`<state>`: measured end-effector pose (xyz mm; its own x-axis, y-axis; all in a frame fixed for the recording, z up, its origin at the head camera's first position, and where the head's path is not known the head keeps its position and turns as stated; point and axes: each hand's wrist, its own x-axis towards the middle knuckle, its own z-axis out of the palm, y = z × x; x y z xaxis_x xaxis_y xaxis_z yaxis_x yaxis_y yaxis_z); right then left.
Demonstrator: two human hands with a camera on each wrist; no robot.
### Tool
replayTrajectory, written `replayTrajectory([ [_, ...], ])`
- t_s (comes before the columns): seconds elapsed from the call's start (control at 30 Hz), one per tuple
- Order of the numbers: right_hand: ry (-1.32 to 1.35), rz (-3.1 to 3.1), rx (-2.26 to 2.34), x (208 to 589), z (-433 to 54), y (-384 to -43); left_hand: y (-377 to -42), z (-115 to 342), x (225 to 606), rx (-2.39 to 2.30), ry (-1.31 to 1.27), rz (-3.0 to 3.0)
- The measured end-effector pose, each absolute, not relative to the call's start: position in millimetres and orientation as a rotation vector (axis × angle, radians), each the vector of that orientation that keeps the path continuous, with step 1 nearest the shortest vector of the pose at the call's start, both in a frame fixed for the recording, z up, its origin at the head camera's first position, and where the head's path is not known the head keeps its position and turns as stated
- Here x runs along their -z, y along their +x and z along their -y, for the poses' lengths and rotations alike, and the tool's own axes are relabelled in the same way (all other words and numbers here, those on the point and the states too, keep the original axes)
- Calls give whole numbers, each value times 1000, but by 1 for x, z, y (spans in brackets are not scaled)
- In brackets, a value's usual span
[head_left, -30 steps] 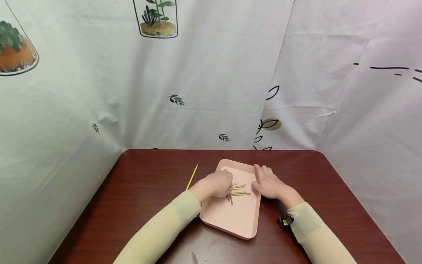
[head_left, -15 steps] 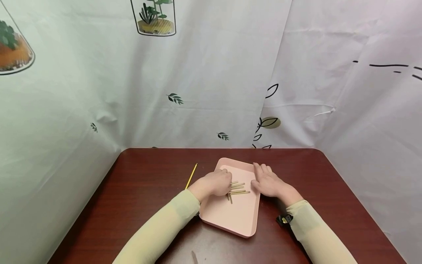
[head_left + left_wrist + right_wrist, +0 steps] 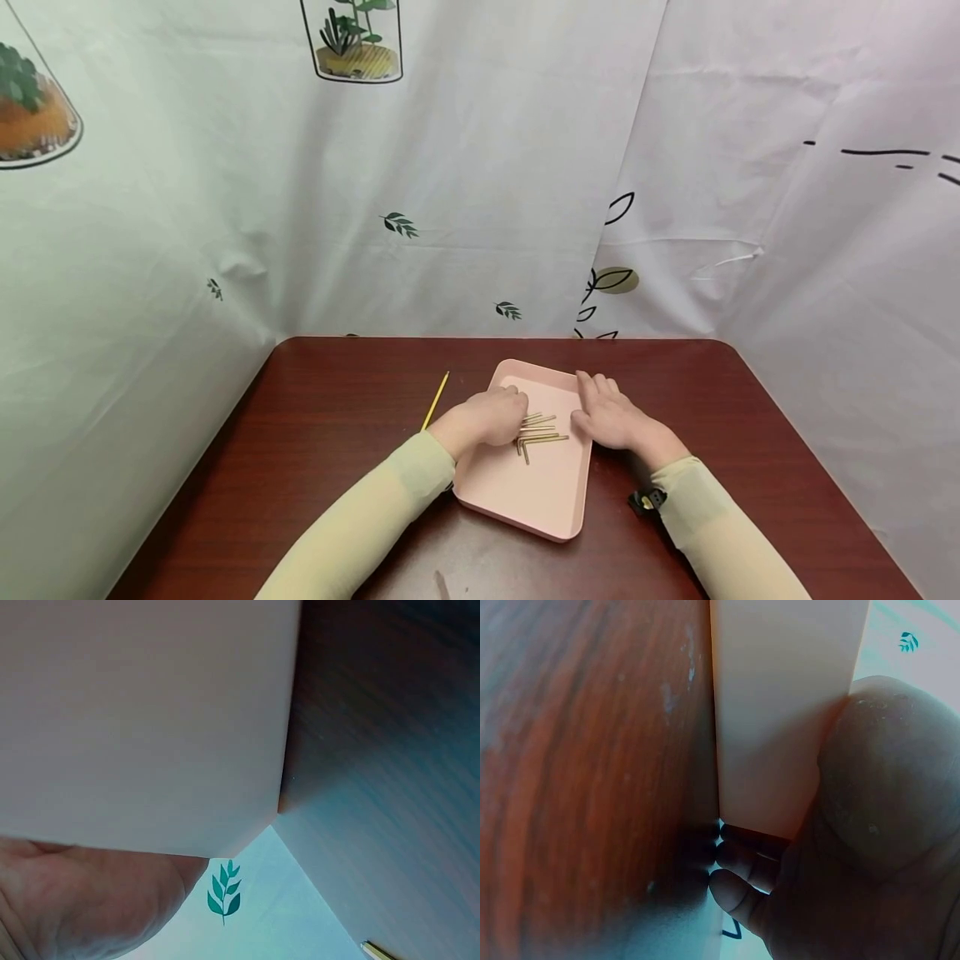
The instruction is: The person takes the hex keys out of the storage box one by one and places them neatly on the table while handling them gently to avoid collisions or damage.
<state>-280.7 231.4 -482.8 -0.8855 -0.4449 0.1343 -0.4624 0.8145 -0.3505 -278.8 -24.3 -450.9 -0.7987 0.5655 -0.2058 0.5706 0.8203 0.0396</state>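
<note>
A pink shallow tray (image 3: 517, 496) lies slanted on the table. In it are several brass-coloured L-shaped hex keys (image 3: 546, 438), fanned out with long arms to the right. My left hand (image 3: 491, 415) reaches over the tray's left wall, fingers bent down at the left ends of the keys; cannot tell whether they grip any. The left wrist view shows the tray's outer wall (image 3: 150, 735) and part of the palm (image 3: 97, 900). My right hand (image 3: 611, 417) grips the right wall, thumb (image 3: 892, 772) over the rim and fingers (image 3: 735, 892) outside.
A yellow pencil (image 3: 436, 401) lies left of the tray on the dark red-brown table (image 3: 337, 417). A white printed curtain (image 3: 480, 167) stands behind the table and along both sides. A small dark mark (image 3: 442, 585) shows near the front.
</note>
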Motion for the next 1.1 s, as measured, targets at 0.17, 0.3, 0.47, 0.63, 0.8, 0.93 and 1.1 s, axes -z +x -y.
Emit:
replayTrajectory([
  [0.17, 757, 2911, -528, 504, -240, -293, -279, 25, 452, 51, 893, -2796],
  [0.3, 766, 2916, -551, 509, -242, -298, -279, 25, 451, 51, 903, -2793],
  [0.47, 738, 2930, -534, 514, -243, -301, -278, 27, 450, 74, 931, -2798],
  [0.63, 732, 2936, -531, 492, -234, -285, -277, 27, 448, 69, 939, -2797],
  [0.8, 740, 2927, -498, 504, -238, -294, -277, 27, 448, 53, 917, -2792],
  [0.93, 765, 2880, -531, 528, -248, -310, -277, 27, 448, 48, 903, -2791],
  [1.1, 761, 2868, -521, 541, -252, -317, -277, 27, 447, 40, 892, -2793],
])
